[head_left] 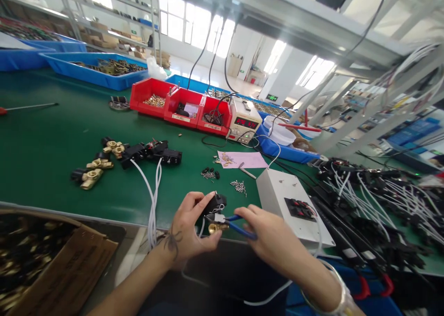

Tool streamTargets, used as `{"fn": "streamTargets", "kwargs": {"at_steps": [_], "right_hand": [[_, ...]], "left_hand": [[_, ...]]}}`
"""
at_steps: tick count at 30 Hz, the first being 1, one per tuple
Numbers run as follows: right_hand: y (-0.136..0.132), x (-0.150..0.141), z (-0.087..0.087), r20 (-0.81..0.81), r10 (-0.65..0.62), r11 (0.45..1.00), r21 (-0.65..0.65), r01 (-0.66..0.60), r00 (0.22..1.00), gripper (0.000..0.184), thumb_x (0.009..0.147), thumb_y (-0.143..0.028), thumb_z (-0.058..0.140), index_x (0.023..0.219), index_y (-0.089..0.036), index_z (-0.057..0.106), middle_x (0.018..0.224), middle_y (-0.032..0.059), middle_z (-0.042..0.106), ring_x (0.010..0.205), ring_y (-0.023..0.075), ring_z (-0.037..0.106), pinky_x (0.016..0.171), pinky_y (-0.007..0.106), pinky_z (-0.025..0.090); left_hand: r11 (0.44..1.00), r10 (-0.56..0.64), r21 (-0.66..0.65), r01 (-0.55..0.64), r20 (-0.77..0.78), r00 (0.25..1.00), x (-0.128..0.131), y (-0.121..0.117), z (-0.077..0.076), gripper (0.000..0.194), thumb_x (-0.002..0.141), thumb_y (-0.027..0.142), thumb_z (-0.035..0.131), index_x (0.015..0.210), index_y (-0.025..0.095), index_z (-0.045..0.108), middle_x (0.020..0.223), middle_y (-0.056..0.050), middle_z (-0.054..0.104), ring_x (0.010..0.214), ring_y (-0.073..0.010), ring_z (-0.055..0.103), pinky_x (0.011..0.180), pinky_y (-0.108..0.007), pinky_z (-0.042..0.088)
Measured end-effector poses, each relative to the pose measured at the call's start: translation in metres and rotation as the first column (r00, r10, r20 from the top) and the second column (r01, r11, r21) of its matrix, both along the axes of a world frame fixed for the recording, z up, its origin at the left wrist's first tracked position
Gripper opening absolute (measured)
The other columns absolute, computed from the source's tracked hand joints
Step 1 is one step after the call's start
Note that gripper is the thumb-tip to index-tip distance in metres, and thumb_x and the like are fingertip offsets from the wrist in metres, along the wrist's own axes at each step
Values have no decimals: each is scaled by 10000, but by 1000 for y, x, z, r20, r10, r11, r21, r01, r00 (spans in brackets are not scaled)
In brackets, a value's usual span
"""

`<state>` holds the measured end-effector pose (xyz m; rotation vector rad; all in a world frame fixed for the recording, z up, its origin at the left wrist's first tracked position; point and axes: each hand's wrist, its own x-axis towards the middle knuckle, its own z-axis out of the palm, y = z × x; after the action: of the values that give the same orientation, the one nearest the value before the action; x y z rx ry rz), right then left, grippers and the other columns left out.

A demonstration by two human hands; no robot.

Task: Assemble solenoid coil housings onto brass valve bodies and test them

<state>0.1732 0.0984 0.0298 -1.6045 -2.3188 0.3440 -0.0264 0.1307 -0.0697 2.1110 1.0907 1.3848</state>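
Lower centre: your left hand [189, 221], half-curled, is pinching a black housing [220, 200] and brass fitting [213, 228]; your right hand [268, 228], closed, is gripping blue-handled pliers [243, 231].

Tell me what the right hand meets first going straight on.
Pliers leading, the right hand likely meets the black unit in the left hand; exact depth and contact unclear.

The left forearm [138, 279] and right forearm [305, 272] angled inward from the near side. The left hand [189, 226] gripped with thumb and fingers spread; the right hand [265, 228] curled its fingers leftward.
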Motion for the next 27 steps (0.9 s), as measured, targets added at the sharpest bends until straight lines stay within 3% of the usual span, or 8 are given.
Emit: {"fn": "streamTargets", "kwargs": {"at_steps": [2,6,11,13,16,21,25,27], "right_hand": [[1,3,9,-98,-58,992,110,68,994,252,824,-109,515,1020,-231,618,778,13,594,668,167,574,602,269,425],[0,-2,9,-423,-226,871,316,377,877,93,935,-256,491,1016,-228,529,739,-16,522,618,144,528,589,250,439],[3,-6,-8,-184,-91,993,55,102,979,230,735,-85,519,904,-221,595,717,-9,582,598,150,543,554,254,383],[4,-4,-8,-226,-128,982,108,156,966,203,770,-111,531,928,-223,590,762,3,595,651,159,561,597,263,410],[5,-2,-9,-379,-254,903,236,359,890,103,921,-231,441,1002,-222,503,814,15,560,683,160,556,636,273,451],[4,-2,-14,-225,-103,991,55,119,969,198,727,-113,559,879,-231,603,693,-19,578,580,153,551,537,246,405],[3,-2,-13,-314,-237,917,239,318,919,124,920,-210,432,1014,-224,513,795,18,569,676,170,559,630,274,448],[4,-3,-16,-292,-229,921,245,304,929,105,870,-183,467,953,-226,515,760,12,562,647,169,552,595,265,429]], "left_hand": [[1000,-21,-2,21,11,1000,0,1,1,671,680,305,634,1326,148,542,1116,-98,533,1013,-240,589,880,-365,548],[999,-16,-29,18,57,998,-3,1,-3,681,693,307,635,1348,161,520,1134,-92,524,1004,-236,586,879,-374,546],[997,-18,-70,25,100,995,-4,0,-7,654,708,282,622,1347,186,517,1144,-83,522,996,-218,594,842,-341,557],[997,-23,-77,32,114,993,-3,1,-7,653,699,283,626,1338,189,523,1143,-81,527,992,-216,595,837,-338,560],[996,-32,-84,43,129,991,-4,1,-6,665,689,277,636,1338,187,521,1153,-80,523,1003,-214,588,861,-340,555],[993,-44,-106,59,140,989,-5,0,-6,664,692,257,638,1342,192,517,1158,-77,519,1019,-212,583,878,-343,557],[991,-53,-115,70,148,988,-5,0,-5,660,687,264,644,1332,197,524,1159,-76,524,1015,-212,585,887,-349,556],[990,-55,-122,74,150,987,-5,1,-4,662,684,269,647,1330,199,521,1162,-79,524,1021,-219,585,891,-359,557]]}}
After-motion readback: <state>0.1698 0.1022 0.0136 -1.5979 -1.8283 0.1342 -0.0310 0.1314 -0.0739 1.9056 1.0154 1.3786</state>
